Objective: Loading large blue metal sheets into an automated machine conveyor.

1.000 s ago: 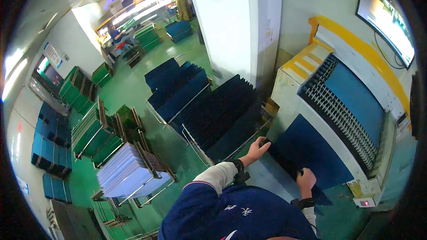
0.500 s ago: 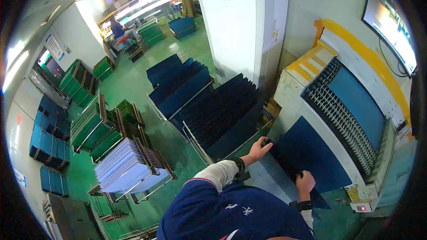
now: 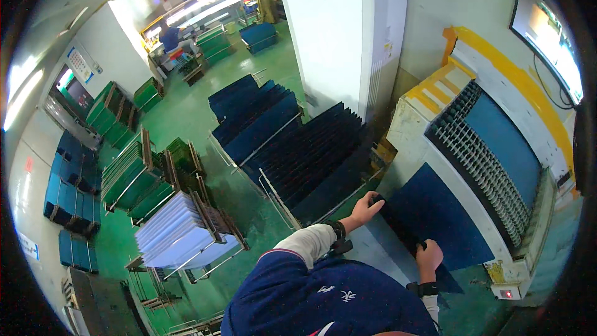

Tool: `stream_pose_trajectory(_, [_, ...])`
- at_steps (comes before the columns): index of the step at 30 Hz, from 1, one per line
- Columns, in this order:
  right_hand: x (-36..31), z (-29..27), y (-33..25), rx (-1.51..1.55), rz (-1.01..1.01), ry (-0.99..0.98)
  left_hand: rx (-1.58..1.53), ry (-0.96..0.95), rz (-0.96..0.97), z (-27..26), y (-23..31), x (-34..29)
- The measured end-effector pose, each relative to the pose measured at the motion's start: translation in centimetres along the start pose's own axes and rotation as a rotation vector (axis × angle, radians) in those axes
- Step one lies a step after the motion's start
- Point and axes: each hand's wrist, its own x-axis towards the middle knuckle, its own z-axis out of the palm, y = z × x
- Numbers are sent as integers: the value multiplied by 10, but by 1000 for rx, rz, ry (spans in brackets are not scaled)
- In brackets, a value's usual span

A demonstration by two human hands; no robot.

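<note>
A flat dark-blue panel [image 3: 438, 221] extends from in front of my body toward the roller machine. At its far-left corner, my left hand [image 3: 365, 208] is closed on the edge. My right hand [image 3: 429, 256] grips the near edge, lower and farther right. Both hands have black coverings on the fingertips and dark bands at the wrists. A second blue panel [image 3: 502, 140] lies on the machine's rows of rollers [image 3: 479, 168]. Left of my left hand, a wire rack holds several dark panels [image 3: 317, 155] standing on edge.
Racks of green panels [image 3: 127, 171] and white panels [image 3: 183, 233] stand to the left. A tall white cabinet [image 3: 329, 31] rises behind the dark racks. A screen [image 3: 547, 37] hangs at the right. At the back, a person [image 3: 169, 37] sits near lit benches, with others beyond.
The whole scene has shifted slightly in the view. Both hands keep nearly the same hold on the dark-blue panel.
</note>
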Motion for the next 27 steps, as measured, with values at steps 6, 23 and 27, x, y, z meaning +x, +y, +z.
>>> stream_pose_trajectory(6, [2,4,6,-9,6,-7,13,1,-4,4,0,2])
stream_pose_trajectory(23, [4,-5,1,-5,25,-33,53,16,-10,3,12,1])
stream_pose_trajectory(27, [6,-3,5,-6,7,-31,52,-10,-31,2,14,2])
